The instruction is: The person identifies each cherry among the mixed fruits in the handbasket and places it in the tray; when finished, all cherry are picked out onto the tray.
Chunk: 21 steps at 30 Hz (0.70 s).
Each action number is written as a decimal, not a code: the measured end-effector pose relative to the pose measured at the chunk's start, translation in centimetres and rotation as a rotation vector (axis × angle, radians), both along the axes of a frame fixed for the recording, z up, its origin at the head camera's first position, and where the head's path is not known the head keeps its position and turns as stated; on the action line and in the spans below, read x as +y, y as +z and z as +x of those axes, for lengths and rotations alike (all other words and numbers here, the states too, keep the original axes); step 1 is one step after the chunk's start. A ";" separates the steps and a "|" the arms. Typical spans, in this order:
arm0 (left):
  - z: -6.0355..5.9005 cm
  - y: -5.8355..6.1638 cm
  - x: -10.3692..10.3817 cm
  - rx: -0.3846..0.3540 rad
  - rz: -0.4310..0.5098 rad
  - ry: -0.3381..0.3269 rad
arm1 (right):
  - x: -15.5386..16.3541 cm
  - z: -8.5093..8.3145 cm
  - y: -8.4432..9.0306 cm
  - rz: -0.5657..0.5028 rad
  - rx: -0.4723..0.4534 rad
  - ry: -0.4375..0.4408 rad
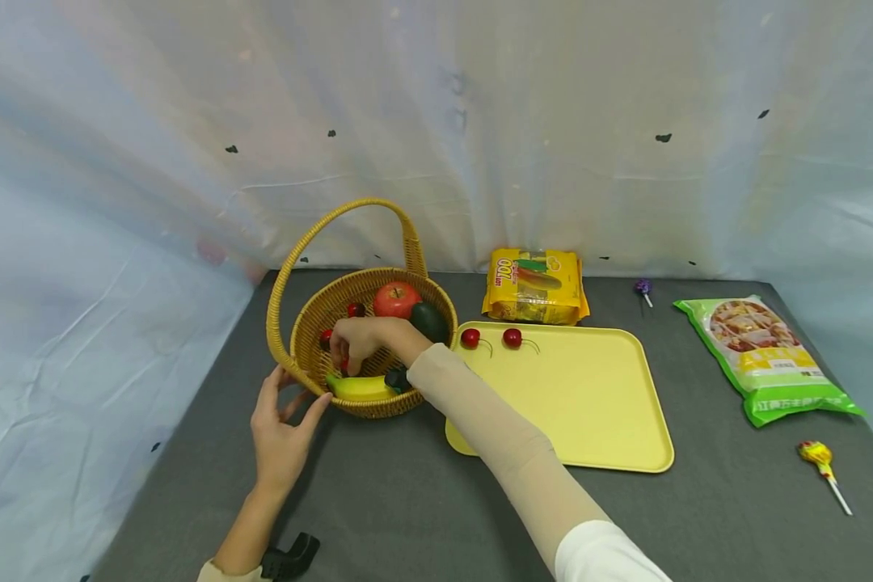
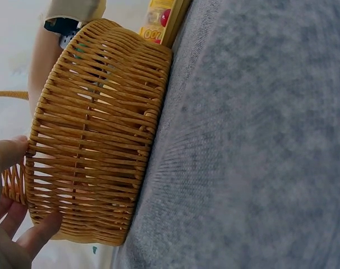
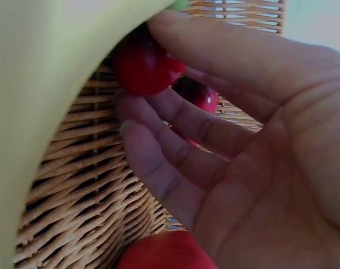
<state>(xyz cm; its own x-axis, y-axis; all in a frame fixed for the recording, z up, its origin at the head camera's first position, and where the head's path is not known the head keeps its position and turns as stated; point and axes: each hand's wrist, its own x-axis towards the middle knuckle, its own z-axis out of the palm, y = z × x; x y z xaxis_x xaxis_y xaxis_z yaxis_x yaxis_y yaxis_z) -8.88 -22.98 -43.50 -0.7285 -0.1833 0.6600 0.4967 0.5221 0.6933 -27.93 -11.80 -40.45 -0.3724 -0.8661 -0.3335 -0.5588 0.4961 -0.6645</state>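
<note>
A wicker basket (image 1: 313, 319) with a tall handle stands at the table's left and holds a red apple (image 1: 396, 299), a dark avocado (image 1: 429, 320), a banana (image 1: 360, 387) and cherries. My right hand (image 1: 345, 353) reaches into it. In the right wrist view its thumb and fingers (image 3: 175, 120) pinch a red cherry (image 3: 143, 66) beside the banana (image 3: 46, 84), with another cherry (image 3: 199, 94) behind. My left hand (image 1: 294, 398) rests outside against the basket's near wall (image 2: 97, 140), with thumb and fingers (image 2: 41, 232) spread and fairly straight.
A yellow tray (image 1: 589, 404) lies right of the basket with two cherries (image 1: 470, 338) (image 1: 512, 337) at its far edge. Behind it is a yellow snack pack (image 1: 534, 284). A green bag (image 1: 764, 360) and two lollipops (image 1: 822, 461) (image 1: 643, 288) lie further right.
</note>
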 end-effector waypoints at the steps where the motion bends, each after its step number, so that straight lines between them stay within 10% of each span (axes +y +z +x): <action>1: 0.0 0.0 0.0 -0.001 -0.003 0.003 | 0.0 0.1 0.0 0.010 0.012 0.002; 13: 0.0 0.2 0.1 -0.006 0.010 -0.004 | 2.4 -1.4 1.9 -0.260 -0.032 0.019; 21: -0.1 0.0 0.0 0.036 0.024 -0.016 | 8.7 -2.7 3.5 -0.488 -0.258 -0.110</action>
